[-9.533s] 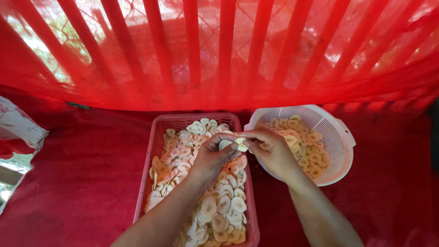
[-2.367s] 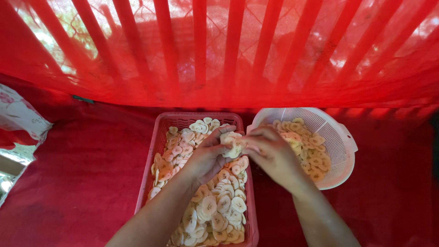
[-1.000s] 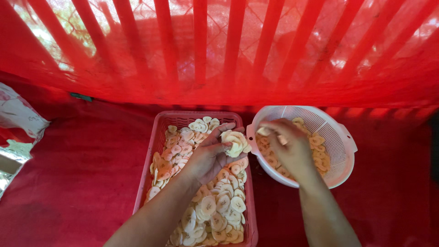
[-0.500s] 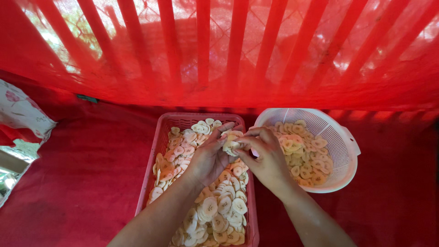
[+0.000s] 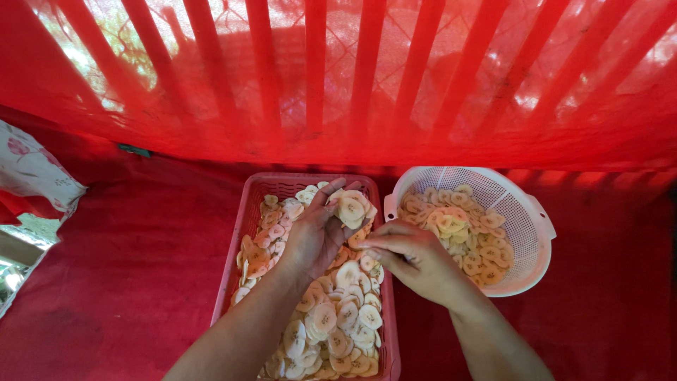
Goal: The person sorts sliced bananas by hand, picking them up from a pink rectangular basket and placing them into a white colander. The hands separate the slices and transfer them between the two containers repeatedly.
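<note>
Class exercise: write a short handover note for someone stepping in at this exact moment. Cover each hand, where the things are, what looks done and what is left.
Left hand: cupped over the pink tray, holding a small stack of pale slices.
Right hand: over the tray's right edge, fingertips pinched beside the left hand; whether it grips a slice is unclear.
Done: the tray is largely covered with slices.
Left: the white colander to the right holds many more slices.

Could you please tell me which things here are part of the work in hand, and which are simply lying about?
In use: left hand holding a stack of slices; right hand; pink tray of slices; white colander.
Lying about: floral cloth; red netting.
</note>
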